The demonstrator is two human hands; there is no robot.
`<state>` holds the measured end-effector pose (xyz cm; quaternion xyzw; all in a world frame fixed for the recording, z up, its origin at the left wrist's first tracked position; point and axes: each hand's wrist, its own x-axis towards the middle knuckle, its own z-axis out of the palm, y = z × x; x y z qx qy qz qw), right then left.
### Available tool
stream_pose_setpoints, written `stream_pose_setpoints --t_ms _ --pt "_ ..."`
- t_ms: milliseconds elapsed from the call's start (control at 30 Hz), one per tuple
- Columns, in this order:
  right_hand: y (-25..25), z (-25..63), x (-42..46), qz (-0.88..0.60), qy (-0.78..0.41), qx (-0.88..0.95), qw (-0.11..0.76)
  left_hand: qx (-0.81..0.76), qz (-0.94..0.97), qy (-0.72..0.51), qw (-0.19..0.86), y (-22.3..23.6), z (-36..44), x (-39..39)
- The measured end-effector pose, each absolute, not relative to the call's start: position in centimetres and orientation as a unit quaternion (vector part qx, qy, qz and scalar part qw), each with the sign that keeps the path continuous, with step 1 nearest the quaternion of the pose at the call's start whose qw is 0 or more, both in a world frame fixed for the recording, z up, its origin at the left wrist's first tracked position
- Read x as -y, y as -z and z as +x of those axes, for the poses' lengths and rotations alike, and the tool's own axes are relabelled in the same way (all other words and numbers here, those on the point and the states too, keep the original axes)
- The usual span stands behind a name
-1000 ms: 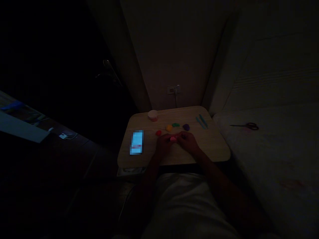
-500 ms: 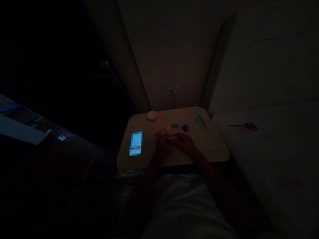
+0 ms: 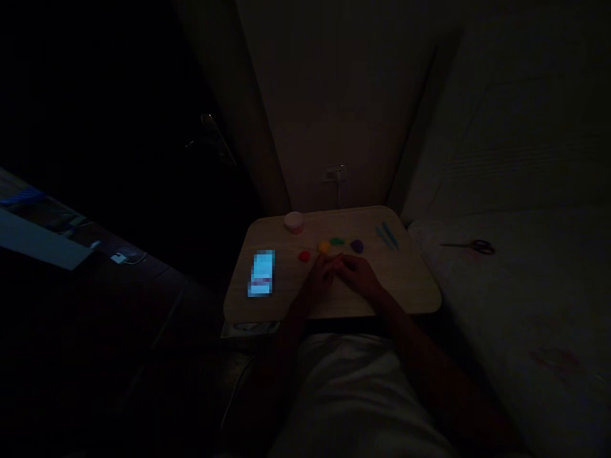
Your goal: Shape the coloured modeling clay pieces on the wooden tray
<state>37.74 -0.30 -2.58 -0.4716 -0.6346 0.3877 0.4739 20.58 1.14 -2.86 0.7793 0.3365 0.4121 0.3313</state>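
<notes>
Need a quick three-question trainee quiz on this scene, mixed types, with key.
1. True or false: in the picture, the purple clay lump lies to the right of the green clay lump.

2. Which item lies off the tabletop?
A) lit phone
B) scissors
C) small tub

3. How are the left hand and right hand placed relative to each other?

Key:
1. True.
2. B.
3. Close together, fingers converging over the tabletop; too dark to tell what is between them.

Red lump (image 3: pixel 304 256), yellow lump (image 3: pixel 324 245), purple lump (image 3: pixel 357 245)
</notes>
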Motion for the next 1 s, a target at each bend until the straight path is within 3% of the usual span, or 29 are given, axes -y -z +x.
stream_pose_setpoints --t_ms 267,1000 --pt "2.5 37.4 0.7 -0.488 -0.393 0.611 0.484 -0.357 0.717 -0.43 0.416 3.1 20.3 -1.6" --pt "2.3 38.0 0.2 -0.469 -0.366 0.656 0.465 -0.371 0.712 -0.44 0.402 2.1 20.9 -0.7"
